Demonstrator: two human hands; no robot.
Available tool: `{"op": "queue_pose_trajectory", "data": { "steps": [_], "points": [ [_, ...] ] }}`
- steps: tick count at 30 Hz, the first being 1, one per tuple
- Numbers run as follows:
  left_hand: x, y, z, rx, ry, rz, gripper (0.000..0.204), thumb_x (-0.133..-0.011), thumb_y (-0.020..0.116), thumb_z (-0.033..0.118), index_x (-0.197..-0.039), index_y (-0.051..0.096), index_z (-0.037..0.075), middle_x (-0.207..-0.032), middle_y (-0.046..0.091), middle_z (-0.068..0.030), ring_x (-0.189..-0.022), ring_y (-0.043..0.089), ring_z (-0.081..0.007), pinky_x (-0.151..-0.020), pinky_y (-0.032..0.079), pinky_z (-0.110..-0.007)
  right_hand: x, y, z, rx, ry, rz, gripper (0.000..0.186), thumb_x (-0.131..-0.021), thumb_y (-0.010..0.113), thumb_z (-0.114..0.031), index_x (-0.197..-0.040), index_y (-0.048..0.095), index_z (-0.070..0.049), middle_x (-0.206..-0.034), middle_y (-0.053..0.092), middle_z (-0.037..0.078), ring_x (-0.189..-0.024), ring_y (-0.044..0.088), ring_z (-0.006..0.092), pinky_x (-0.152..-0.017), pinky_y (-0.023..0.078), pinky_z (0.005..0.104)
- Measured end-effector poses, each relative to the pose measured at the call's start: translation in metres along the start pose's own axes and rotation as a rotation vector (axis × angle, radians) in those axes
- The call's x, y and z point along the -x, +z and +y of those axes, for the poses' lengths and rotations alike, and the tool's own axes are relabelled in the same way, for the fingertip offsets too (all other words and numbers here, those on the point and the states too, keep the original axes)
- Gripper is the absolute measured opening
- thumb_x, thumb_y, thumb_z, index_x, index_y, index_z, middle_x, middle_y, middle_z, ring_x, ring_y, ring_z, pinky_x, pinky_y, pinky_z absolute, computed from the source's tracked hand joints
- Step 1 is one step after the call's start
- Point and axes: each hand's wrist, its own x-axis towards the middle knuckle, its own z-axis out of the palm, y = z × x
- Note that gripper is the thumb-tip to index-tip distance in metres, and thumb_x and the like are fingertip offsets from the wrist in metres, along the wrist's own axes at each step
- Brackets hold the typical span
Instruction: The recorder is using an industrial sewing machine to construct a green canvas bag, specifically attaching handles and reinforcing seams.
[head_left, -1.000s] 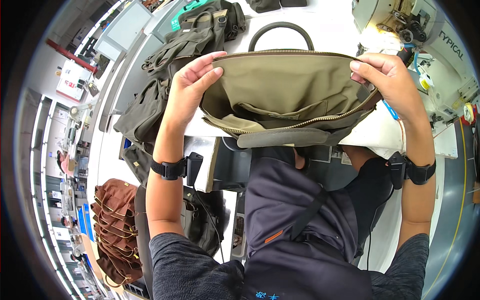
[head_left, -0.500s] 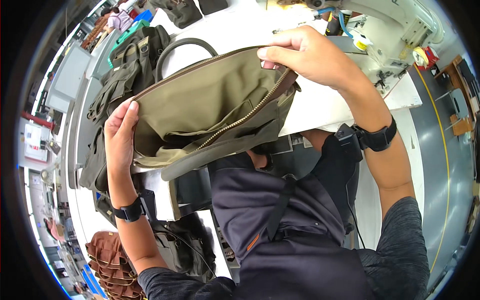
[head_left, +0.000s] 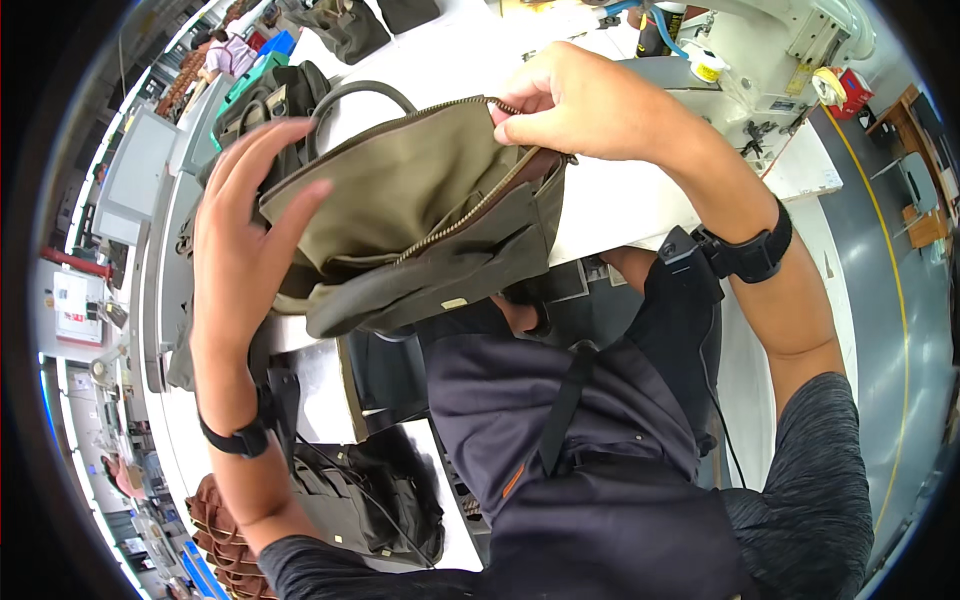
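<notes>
An open olive canvas bag (head_left: 410, 230) with a brass zipper, khaki lining and a dark arched handle (head_left: 365, 88) lies at the white table's front edge. My right hand (head_left: 570, 105) pinches its zippered rim at the upper right end. My left hand (head_left: 245, 230) is raised at the bag's left end, fingers apart and slightly blurred, its fingertips near the top edge. Both wrists carry black straps with devices.
More dark olive bags (head_left: 280, 100) lie behind and left on the table (head_left: 620, 200). Brown bags (head_left: 225, 540) are stacked lower left; dark bags (head_left: 370, 500) lie below. A sewing machine (head_left: 790, 60) stands upper right. A co-worker (head_left: 225, 55) is at the far upper left.
My left hand has left its pinch on the rim and spread its fingers. My right hand still grips the rim. The view has turned, and the bag now sits further left in the picture.
</notes>
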Motion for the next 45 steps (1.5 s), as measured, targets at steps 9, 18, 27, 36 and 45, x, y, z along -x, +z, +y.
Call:
{"op": "queue_pose_trajectory", "data": {
  "steps": [9,18,27,36,45],
  "points": [
    [-0.106,0.041,0.034,0.313,0.247,-0.491,0.024,-0.091,0.072,0.009,-0.113,0.070,-0.002,-0.091,0.074,-0.0124,-0.085,0.070,-0.0218,-0.082,0.055,-0.034,0.000,-0.002,-0.011,0.238,0.014,0.028,0.019,-0.089,0.070,-0.016,-0.095,0.071,0.003,-0.073,0.067,0.003,-0.065,0.058,0.0115,-0.060,0.046,0.0302],
    [-0.098,0.048,0.044,0.172,0.298,-0.425,0.019,-0.090,0.070,0.006,-0.108,0.070,0.001,-0.081,0.071,-0.0123,-0.072,0.069,-0.0262,-0.069,0.052,-0.038,0.003,0.000,-0.007,0.297,-0.077,0.068,0.020,-0.089,0.070,-0.018,-0.090,0.074,0.002,-0.068,0.065,0.008,-0.062,0.060,0.0165,-0.063,0.049,0.0354],
    [-0.112,0.046,0.055,0.044,0.502,-0.501,0.021,-0.084,0.074,0.008,-0.105,0.073,0.003,-0.083,0.071,-0.0221,-0.080,0.069,-0.0410,-0.073,0.055,-0.045,0.008,0.007,0.006,0.190,-0.157,0.106,0.024,-0.089,0.066,-0.019,-0.104,0.078,-0.004,-0.079,0.072,0.014,-0.074,0.068,0.0267,-0.073,0.054,0.0390],
    [-0.115,0.048,0.066,0.002,0.575,-0.535,0.037,-0.087,0.074,0.008,-0.123,0.072,0.007,-0.089,0.069,-0.0180,-0.085,0.067,-0.0407,-0.075,0.053,-0.046,0.008,0.006,0.011,-0.005,-0.125,0.047,0.021,-0.089,0.073,-0.015,-0.106,0.074,-0.002,-0.077,0.070,0.010,-0.069,0.063,0.0187,-0.068,0.050,0.0354],
    [-0.114,0.048,0.066,-0.150,0.578,-0.607,0.030,-0.090,0.069,0.010,-0.119,0.069,0.003,-0.087,0.068,-0.0159,-0.083,0.067,-0.0384,-0.072,0.054,-0.047,0.014,0.000,0.003,-0.015,-0.150,0.081,0.019,-0.087,0.070,-0.014,-0.100,0.074,-0.002,-0.081,0.074,0.012,-0.070,0.067,0.0233,-0.070,0.053,0.0365]
  ]
}}
